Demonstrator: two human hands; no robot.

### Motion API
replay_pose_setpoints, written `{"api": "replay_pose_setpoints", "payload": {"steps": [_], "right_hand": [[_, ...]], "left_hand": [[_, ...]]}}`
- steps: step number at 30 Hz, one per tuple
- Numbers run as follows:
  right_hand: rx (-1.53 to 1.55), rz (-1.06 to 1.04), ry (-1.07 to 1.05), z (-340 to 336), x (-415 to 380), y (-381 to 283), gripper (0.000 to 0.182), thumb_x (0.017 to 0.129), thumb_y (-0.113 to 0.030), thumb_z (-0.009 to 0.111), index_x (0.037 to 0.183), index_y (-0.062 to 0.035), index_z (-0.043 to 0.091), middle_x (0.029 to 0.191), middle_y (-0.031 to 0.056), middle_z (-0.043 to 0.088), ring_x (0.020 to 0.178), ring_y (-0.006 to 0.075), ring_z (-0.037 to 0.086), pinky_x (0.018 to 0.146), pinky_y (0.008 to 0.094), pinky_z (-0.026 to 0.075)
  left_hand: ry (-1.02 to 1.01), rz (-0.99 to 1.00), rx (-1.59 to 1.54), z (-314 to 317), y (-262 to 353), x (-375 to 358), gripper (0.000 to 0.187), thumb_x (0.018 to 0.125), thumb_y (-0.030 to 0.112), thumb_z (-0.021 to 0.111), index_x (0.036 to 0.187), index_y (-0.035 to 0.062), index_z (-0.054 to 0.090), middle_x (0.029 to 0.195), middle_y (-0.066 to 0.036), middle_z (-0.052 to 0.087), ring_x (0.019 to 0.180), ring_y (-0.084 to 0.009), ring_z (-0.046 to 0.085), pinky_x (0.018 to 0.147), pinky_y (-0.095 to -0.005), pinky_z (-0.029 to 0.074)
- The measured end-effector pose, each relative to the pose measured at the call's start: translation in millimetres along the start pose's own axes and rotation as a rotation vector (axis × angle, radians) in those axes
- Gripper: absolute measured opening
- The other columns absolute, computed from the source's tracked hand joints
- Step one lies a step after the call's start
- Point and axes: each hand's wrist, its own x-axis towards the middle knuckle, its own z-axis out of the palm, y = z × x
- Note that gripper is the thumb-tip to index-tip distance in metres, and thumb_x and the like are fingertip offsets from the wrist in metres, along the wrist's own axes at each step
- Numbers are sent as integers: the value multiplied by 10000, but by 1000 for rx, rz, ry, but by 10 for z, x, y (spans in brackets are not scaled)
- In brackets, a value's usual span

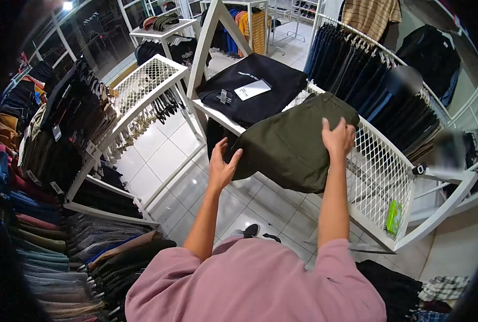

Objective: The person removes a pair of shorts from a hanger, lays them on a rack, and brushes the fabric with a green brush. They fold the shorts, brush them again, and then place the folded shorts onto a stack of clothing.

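An olive-green garment (290,142), partly folded, lies over the near edge of a white mesh rack (376,155) and hangs down in front of it. At its left edge is my left hand (222,165), fingers apart and holding nothing that I can make out. My right hand (339,138) rests on the garment's right part with the fingers spread. Behind the green cloth, a folded black shirt (274,72) with a white tag (253,89) lies on the same rack.
Hanging dark trousers (357,80) line the rail at the back right. A green packet (393,217) sits at the rack's right end. Clothes on hangers (72,118) and another mesh-topped rack (147,80) stand to the left. White floor tiles (182,177) show between the racks.
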Motion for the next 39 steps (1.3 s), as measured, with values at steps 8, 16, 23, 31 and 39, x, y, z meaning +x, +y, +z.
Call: {"api": "replay_pose_setpoints", "payload": {"steps": [8, 16, 23, 31, 39], "right_hand": [[139, 313, -121, -92, 127, 391, 848, 913, -611, 620, 1473, 3, 449, 1368, 298, 557, 1239, 441, 588, 1039, 515, 476], [390, 218, -22, 159, 341, 432, 603, 856, -486, 751, 1168, 29, 723, 1128, 227, 737, 1110, 393, 686, 971, 466, 519], [421, 111, 78, 359, 433, 346, 508, 973, -442, 622, 1197, 14, 621, 1140, 270, 698, 1076, 453, 662, 936, 519, 503], [677, -129, 390, -699, 193, 391, 502, 1020, -444, 597, 1192, 24, 536, 1074, 302, 681, 1038, 475, 657, 873, 497, 502], [43, -18, 105, -1280, 1004, 1285, 623, 926, -488, 672, 1302, 5, 617, 1282, 234, 664, 1195, 426, 622, 1013, 476, 485]], "left_hand": [[-189, 4, -141, 190, -95, 340, 471, 969, 396, 713, 1160, -15, 585, 1118, -185, 693, 1096, -261, 662, 961, -363, 493], [-393, 8, -74, 57, 217, 342, 376, 996, 338, 675, 1060, -29, 630, 867, -115, 681, 806, -126, 594, 751, -315, 493], [-472, -2, -349, 36, 336, 233, 245, 995, 189, 672, 1118, -20, 641, 946, -61, 695, 877, -116, 609, 812, -288, 497], [-688, -51, -588, -299, 1100, -19, 306, 941, 67, 730, 1220, -7, 627, 1076, -66, 703, 991, -113, 640, 900, -278, 512], [-812, -46, -428, 617, 1398, -90, 635, 976, 233, 716, 1498, 71, 394, 1041, -195, 678, 799, -144, 657, 637, -287, 532]]}}
